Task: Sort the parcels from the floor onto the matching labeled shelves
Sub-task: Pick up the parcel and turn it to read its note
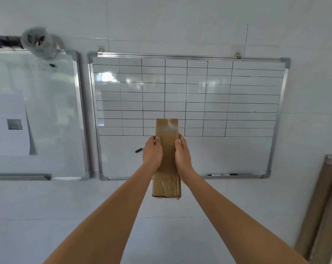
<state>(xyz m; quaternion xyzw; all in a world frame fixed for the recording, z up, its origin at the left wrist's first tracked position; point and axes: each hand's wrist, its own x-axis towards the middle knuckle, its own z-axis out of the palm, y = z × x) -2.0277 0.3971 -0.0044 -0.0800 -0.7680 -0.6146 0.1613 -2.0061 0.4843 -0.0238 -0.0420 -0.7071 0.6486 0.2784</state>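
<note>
A long, narrow brown cardboard parcel [167,134] wrapped in clear tape is held upright at arm's length in front of a wall. My left hand [152,152] grips its left edge, thumb on the front face. My right hand [182,153] grips the right edge the same way. Both arms are stretched forward. No shelves and no floor parcels are in view.
A whiteboard with a drawn grid [188,96] hangs on the tiled wall straight ahead, markers on its tray. A second whiteboard [47,115] with papers hangs to the left. Brown cardboard tubes [321,206] lean at the right edge.
</note>
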